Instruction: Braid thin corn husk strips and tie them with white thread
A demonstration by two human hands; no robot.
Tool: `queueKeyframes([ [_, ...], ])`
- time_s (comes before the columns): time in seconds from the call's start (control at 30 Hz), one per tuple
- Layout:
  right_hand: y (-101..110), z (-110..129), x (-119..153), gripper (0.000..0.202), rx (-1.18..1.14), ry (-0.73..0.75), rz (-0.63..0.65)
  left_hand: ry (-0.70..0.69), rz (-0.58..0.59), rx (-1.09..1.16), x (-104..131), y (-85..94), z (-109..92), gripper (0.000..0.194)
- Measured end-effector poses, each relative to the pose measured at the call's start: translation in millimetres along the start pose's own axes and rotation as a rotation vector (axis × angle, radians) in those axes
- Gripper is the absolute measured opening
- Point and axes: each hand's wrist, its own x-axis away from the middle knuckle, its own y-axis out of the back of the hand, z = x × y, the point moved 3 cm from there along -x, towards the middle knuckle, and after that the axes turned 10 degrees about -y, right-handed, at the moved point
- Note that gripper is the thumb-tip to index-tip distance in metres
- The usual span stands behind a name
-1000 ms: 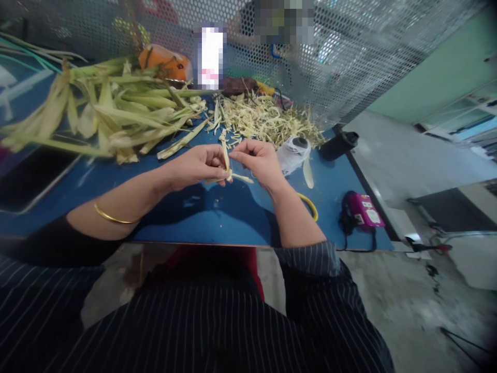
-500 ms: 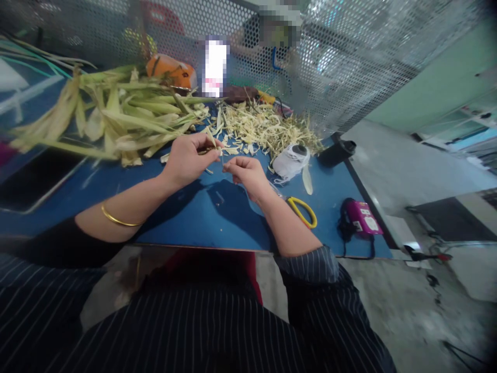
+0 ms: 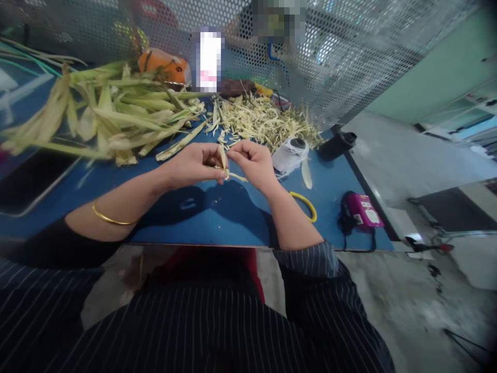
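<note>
My left hand [image 3: 198, 165] pinches a small folded piece of pale corn husk [image 3: 223, 157] between thumb and fingers; a thin end sticks out to the right beneath my other hand. My right hand [image 3: 254, 161] is closed in a pinch right beside that piece, its fingertips almost touching it. What lies between them is too small to make out. Behind it stands a cone of white thread [image 3: 288, 158]. A yellow-handled tool [image 3: 305, 206], partly covered by my right forearm, lies on the blue tabletop [image 3: 236, 228].
Long green corn husks [image 3: 128, 114] are heaped at the left, with shredded husk strips [image 3: 260, 122] at the back. An orange package [image 3: 165, 66] sits by the perforated metal screen [image 3: 330, 67]. A black cylinder [image 3: 337, 145] and a magenta box [image 3: 364, 211] are at the right.
My right hand has moved up and closer to my left hand. The husk piece in my left hand now stands more upright, with its thin end showing to the right.
</note>
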Motion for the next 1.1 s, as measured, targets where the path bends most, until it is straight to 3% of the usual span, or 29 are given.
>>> queueKeyframes([
  [0.13, -9.3, -13.4, -2.9, 0.023, -0.158, -0.214, 0.093, 0.001, -0.115, -0.009, -0.6, 5.6, 0.4, 0.018],
  [0.27, -17.8, -16.9, 1.7, 0.025, -0.297, -0.381, 0.13, -0.072, -0.321, -0.14, -1.2, 13.5, 1.8, 0.02],
  [0.43, -28.2, -11.8, 9.5, 0.017, -0.391, -0.439, 0.153, -0.178, -0.521, -0.395, 0.1, 18.4, -0.3, 0.017],
  [0.53, -31.2, -5.8, 14.9, 0.021, -0.282, -0.356, 0.099, -0.22, -0.588, -0.544, 1.2, 21.4, 2.0, 0.016],
  [0.63, -25.4, 7.0, 19.9, 0.022, 0.011, -0.069, -0.042, -0.229, -0.539, -0.643, 1.1, 22.7, 5.2, 0.013],
  [0.7, -19.4, 15.8, 22.1, 0.021, 0.168, 0.146, -0.096, -0.198, -0.417, -0.619, -0.2, 20.6, 6.4, 0.011],
  [0.77, -12.6, 19.3, 20.7, 0.021, 0.235, 0.25, -0.099, -0.141, -0.236, -0.489, -1.6, 15.6, 6.0, 0.011],
  [0.83, -5.7, 16.8, 15.0, 0.019, 0.213, 0.22, -0.085, -0.086, -0.08, -0.292, -1.9, 9.7, 3.2, 0.012],
  [0.9, -1.2, 10.1, 7.6, 0.018, 0.104, 0.099, -0.052, -0.06, -0.025, -0.136, -1.5, 6.9, -0.9, 0.014],
  [1.1, -13.2, -10.2, 0.9, 0.024, -0.31, -0.329, 0.091, -0.073, -0.19, -0.058, -2.9, 12.8, 1.4, 0.016],
])
